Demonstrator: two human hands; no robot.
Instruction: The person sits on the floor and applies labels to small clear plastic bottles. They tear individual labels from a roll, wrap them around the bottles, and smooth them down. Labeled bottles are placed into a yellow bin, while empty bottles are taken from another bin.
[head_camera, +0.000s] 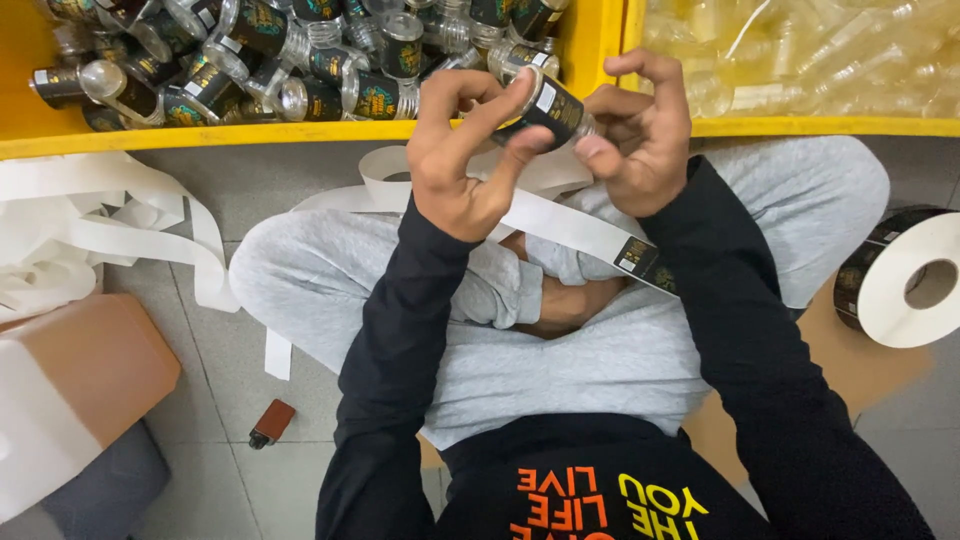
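Both arms in black sleeves, extended forward from seated cross-legged pose. Left hand (462, 150): raised, back toward camera, fingers curled, thumb and forefinger pinched toward centre. Right hand (640, 130): raised opposite, fingers curled inward, thumb extended toward left hand. Hands nearly touching.

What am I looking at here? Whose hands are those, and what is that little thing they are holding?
There is only one picture, taken by a camera on a person's head, looking down. So you see that person's own arms in black sleeves and crossed legs in grey trousers, sitting on the floor. The left hand and the right hand together hold one small clear bottle with a dark label. A white paper strip carrying a dark label runs under the hands, towards a big label roll on the right. Above, a yellow bin holds many labelled bottles, and another bin holds plain clear ones. A small reddish-brown thing lies on the floor.
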